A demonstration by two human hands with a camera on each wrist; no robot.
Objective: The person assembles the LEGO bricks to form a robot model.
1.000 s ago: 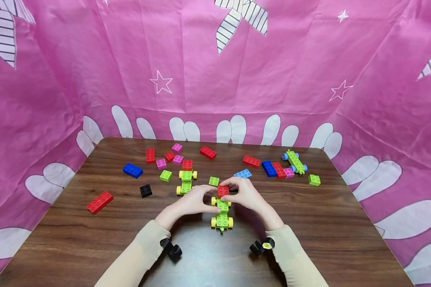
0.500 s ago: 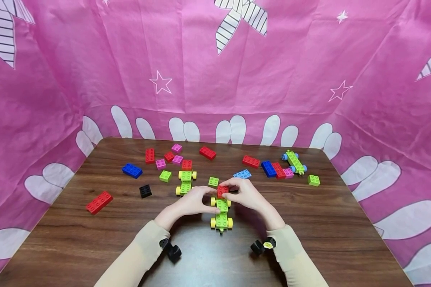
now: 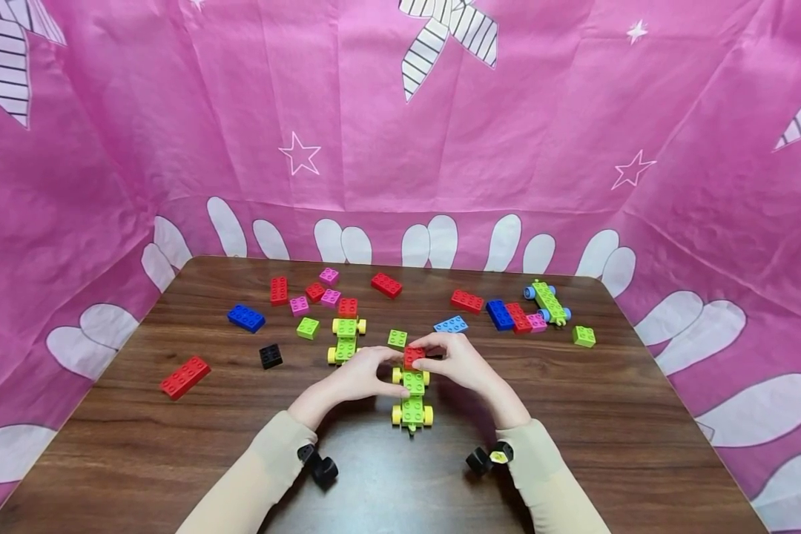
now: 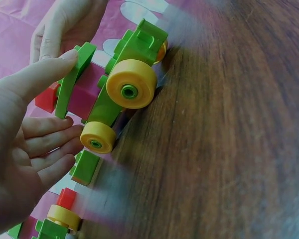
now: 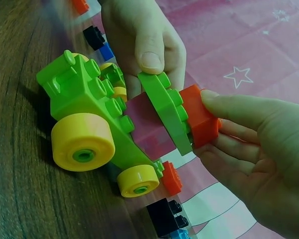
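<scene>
In the head view, a green toy car base with yellow wheels stands on the table at the centre. A pink brick sits on its studs, topped by a flat green brick. My left hand reaches in from the left, its thumb on the near end of that green brick and its fingers curved toward the far end. From the right, my right hand pinches a red brick between thumb and fingers, against the studs of the green brick. Whether the red brick is fully seated cannot be told.
Left of centre stands another yellow-wheeled green car, beyond my left hand. A blue-wheeled green base lies at the back right. Loose red, blue, pink, green and black bricks are spread over the brown table. A pink curtain encloses the table's back.
</scene>
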